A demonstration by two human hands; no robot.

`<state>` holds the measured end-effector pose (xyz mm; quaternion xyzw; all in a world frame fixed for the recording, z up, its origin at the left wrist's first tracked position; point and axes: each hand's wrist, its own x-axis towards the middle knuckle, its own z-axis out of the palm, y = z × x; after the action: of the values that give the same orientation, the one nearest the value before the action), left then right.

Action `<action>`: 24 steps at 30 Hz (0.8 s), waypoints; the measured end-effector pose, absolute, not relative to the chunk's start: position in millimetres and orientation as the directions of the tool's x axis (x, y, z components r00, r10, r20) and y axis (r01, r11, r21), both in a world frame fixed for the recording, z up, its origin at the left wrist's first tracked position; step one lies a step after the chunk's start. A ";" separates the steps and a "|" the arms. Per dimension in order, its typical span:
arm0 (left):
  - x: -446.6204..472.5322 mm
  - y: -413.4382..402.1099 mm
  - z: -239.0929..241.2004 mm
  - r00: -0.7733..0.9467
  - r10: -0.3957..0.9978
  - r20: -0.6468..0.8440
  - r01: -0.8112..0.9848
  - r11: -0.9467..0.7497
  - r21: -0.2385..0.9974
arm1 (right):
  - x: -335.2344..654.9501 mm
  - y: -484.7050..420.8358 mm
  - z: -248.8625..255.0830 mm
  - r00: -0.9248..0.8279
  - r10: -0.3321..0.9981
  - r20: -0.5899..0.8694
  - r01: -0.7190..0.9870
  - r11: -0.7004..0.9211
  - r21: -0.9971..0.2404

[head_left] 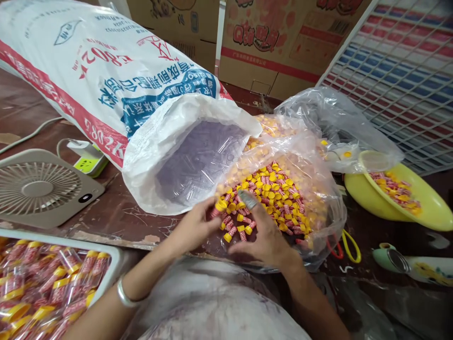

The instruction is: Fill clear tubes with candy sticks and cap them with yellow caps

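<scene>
A clear plastic bag (pixel 318 189) lies open on the table, full of small red-and-white tubes with yellow caps (pixel 272 189). My left hand (pixel 194 229) rests at the bag's mouth, fingers curled around a few of the tubes. My right hand (pixel 262 236) lies beside it on the pile, index finger stretched out with a strip of tape round its tip, other fingers curled over loose tubes. A silver bangle (pixel 123 295) sits on my left wrist.
A big white woven sack (pixel 106 80) lies open across the table. A small fan (pixel 38 186) and a tray of wrapped tubes (pixel 46 283) are at left. Yellow bowls (pixel 417 208) with tubes, a grid rack (pixel 403 61) and cardboard boxes (pixel 279 42) stand at right and behind.
</scene>
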<state>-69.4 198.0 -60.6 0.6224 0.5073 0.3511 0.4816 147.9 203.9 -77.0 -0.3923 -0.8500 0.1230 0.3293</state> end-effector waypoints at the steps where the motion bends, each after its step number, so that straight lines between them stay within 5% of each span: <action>1: -75.6 206.6 -58.0 0.171 0.985 0.007 0.513 -0.095 0.853 | 158.6 207.4 -76.4 -0.417 0.780 0.467 0.643 0.616 -0.454; 3: -86.4 225.3 -54.0 0.115 0.989 0.088 0.858 -0.144 0.493 | 176.2 211.3 -78.0 -0.372 0.808 0.457 0.739 0.556 -0.381; 5: -91.8 242.6 -53.3 0.159 0.985 0.070 0.974 -0.168 0.152 | 183.7 210.4 -83.0 -0.436 0.825 0.358 0.792 0.541 -0.283; 9: -90.4 259.8 -60.2 0.231 0.973 -0.014 0.972 -0.232 -0.034 | 169.7 203.6 -97.4 -0.517 0.826 0.225 0.822 0.553 -0.138; 12: -94.1 254.3 -65.2 0.219 0.973 0.071 0.975 -0.221 0.036 | 156.3 206.6 -107.8 -0.561 0.803 0.202 0.809 0.583 -0.070; 15: -104.1 234.6 -65.7 0.194 0.964 0.182 0.902 -0.248 0.353 | 154.0 214.2 -114.2 -0.563 0.795 0.224 0.788 0.599 -0.143; 19: -101.6 198.1 -63.8 0.212 0.977 -0.002 0.512 -0.109 0.852 | 152.3 214.3 -107.1 -0.280 0.864 0.418 0.600 0.498 -0.627; 21: -90.7 183.9 -64.6 0.271 0.957 -0.098 0.350 -0.004 0.937 | 145.6 208.8 -96.7 -0.096 0.902 0.421 0.359 0.426 -0.831; 24: -72.7 172.7 -67.5 0.349 0.927 -0.139 0.209 0.067 0.975 | 133.3 200.6 -82.0 -0.035 0.907 0.421 0.158 0.421 -0.893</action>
<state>-72.7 172.7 -67.5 0.6026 0.4714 0.3213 0.5581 133.3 200.6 -82.0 -0.4190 -0.6353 0.3378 0.5539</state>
